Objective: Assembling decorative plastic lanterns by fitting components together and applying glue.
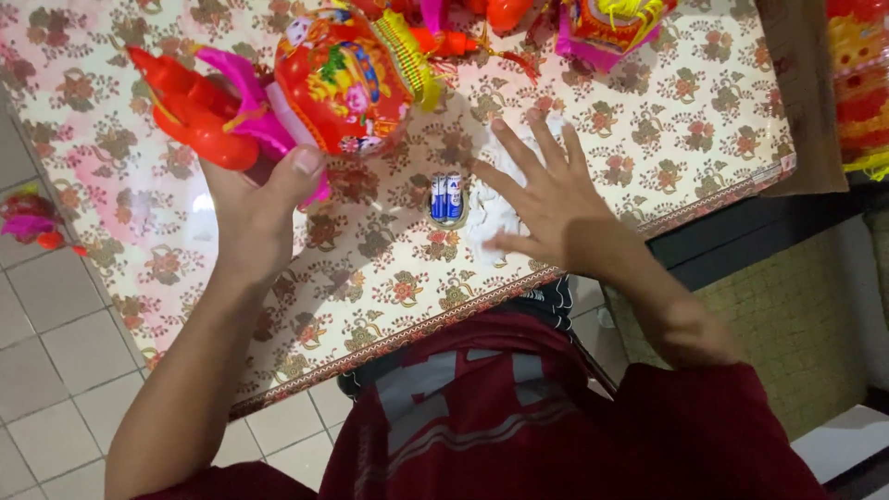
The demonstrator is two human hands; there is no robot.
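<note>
My left hand (259,208) grips a bright red and pink plastic toy lantern (306,88) and holds it up over the table. Its round red body carries colourful pictures, and red horn-like parts stick out to the left. My right hand (546,199) lies flat with fingers spread on the floral tablecloth (685,111), over a piece of white wrapping (491,218). Two blue and white batteries (447,198) lie side by side just left of that hand, between both hands.
More red, pink and yellow lanterns (602,23) crowd the table's far edge. Another small pink and red toy (32,222) lies on the grey tiled floor at left. A stack of red and yellow goods (861,83) stands at right beside a green woven mat (796,324).
</note>
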